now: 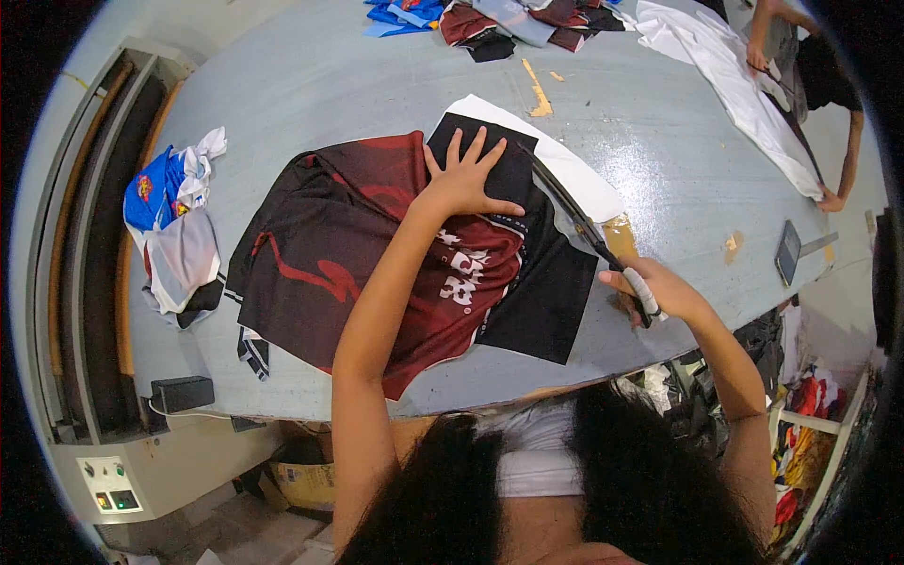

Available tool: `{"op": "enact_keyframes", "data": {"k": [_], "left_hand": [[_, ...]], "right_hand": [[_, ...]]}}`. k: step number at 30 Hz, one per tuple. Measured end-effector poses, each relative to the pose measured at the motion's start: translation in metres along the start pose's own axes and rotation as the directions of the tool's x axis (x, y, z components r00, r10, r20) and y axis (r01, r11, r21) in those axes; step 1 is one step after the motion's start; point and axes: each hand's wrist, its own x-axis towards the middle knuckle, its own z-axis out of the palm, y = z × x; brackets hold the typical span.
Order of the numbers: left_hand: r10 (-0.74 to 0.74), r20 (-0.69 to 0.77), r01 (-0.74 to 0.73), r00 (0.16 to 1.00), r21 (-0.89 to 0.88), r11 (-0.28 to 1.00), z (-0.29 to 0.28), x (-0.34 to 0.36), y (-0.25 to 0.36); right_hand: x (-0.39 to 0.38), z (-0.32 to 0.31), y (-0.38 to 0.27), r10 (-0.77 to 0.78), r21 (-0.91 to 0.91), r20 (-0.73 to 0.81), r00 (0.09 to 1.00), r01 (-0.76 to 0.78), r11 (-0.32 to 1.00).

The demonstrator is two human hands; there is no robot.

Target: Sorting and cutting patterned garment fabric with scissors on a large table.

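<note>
My left hand (461, 184) lies flat with fingers spread on a black fabric panel (490, 165), at the far end of a dark red and black printed garment piece (320, 226). White lettering shows on the red part, and another black section (541, 306) extends to its right. In my right hand (664, 287) is a pair of long scissors (574, 207), its handle wrapped in white. The blades point away from me, along the right edge of the black panel; I cannot tell how far apart they are. White material (565, 165) lies beneath.
Blue, white and grey cloth (179, 226) is heaped at the left, near a machine with long rollers (94, 245). More cloth pieces (527, 21) lie at the far edge. Another person's hand (829, 200) touches white cloth (725, 80). A phone-like device (789, 252) stands at the right edge.
</note>
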Motion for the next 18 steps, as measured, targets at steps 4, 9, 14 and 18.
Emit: {"op": "enact_keyframes", "data": {"k": [4, 9, 14, 18], "left_hand": [[-0.001, -0.002, 0.001, 1.0, -0.007, 1.0, 0.0, -0.0004, -0.0003], [-0.013, 0.013, 0.013, 1.0, -0.001, 1.0, -0.0005, -0.001, 0.0001], [-0.015, 0.03, 0.016, 0.999, -0.004, 1.0, -0.0019, 0.0, 0.0011], [-0.02, 0.02, 0.02, 1.0, 0.0, 1.0, -0.0004, -0.0016, -0.0011]], "right_hand": [[-0.0023, -0.0002, -0.0049, 0.008, 0.006, -0.012, 1.0, -0.008, 1.0], [-0.0019, -0.0007, -0.0041, 0.029, 0.033, -0.02, 0.999, -0.028, 0.999], [-0.0031, -0.0024, -0.0042, 0.024, 0.039, -0.028, 0.999, -0.023, 0.999], [-0.0041, -0.0049, -0.0054, -0.01, 0.017, -0.009, 1.0, 0.01, 1.0]]}}
